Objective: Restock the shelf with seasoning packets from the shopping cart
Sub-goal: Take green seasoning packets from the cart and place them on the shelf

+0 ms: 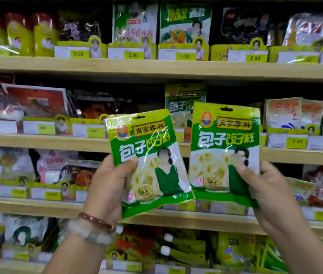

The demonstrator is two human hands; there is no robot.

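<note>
The left hand point(109, 186) was closed around the lower left part of a green seasoning packet point(146, 155), the thumb pressed across its front and the fingers hidden behind it, and two bracelets point(95, 228), one reddish-brown and one of pale beads, were worn on that wrist. That packet was held tilted, its top leaning to the left. The right hand point(269, 186) was likewise closed on a second green packet point(226, 147), gripped at its lower right corner with the thumb laid on the front, and this one was held nearly upright. The two packets were raised side by side in front of the shelving, their lower inner corners touching or overlapping, and the same printed design was carried on both. Just behind the right-hand packet, a matching packet point(184, 103) was seen standing on the second wooden shelf point(37, 140) from the top, partly covered by the held ones. Other seasoning bags were ranged along the shelves above, below and to each side, with yellow-green price tags point(132, 55) fixed along the shelf fronts. The edges of the view were blurred, and the smaller labels could not be read
</note>
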